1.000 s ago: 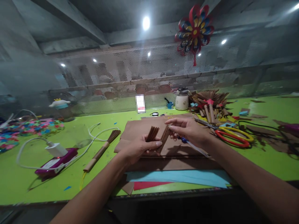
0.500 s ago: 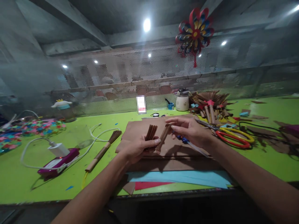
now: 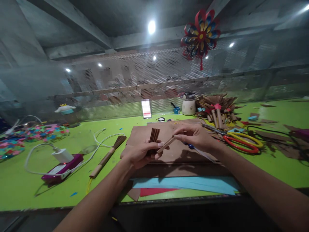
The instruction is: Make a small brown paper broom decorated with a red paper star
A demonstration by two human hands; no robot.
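Pleated brown paper [image 3: 154,135] is held above the middle of the worktop [image 3: 116,190], at the center of the frame, its narrow folds fanned at the top. The left hand's [image 3: 142,154] grip is closed on the pleats, thumb across them; the right hand [image 3: 191,133] pinches the upper end of a folded brown strip [image 3: 166,145], its lower end at the left fingers. Half a second earlier, that section showed as a thick, ridged stack on a steep slant; now it appears slim and smooth-faced, tilted lower, while the left-hand pleats stand more upright.

Beneath lie broad, matte brown paper sheets [image 3: 142,135], partly covered by the hands, with a blue-and-white tool [image 3: 204,155] under the right wrist, its type hard to tell. Light-blue strips [image 3: 183,183] and a red paper piece [image 3: 156,191] line the front edge. Scissors [image 3: 220,131] with looped red and yellow handles sit beyond the right forearm, near a heap of pleated paper bundles [image 3: 218,103].

At left, a rolled-handled paper bundle [image 3: 103,162] lies slantwise beside a looping white cable [image 3: 90,154] and a glossy purple socket block [image 3: 54,175]. A rounded white bottle [image 3: 188,105] stands before the perforated screen [image 3: 116,96].
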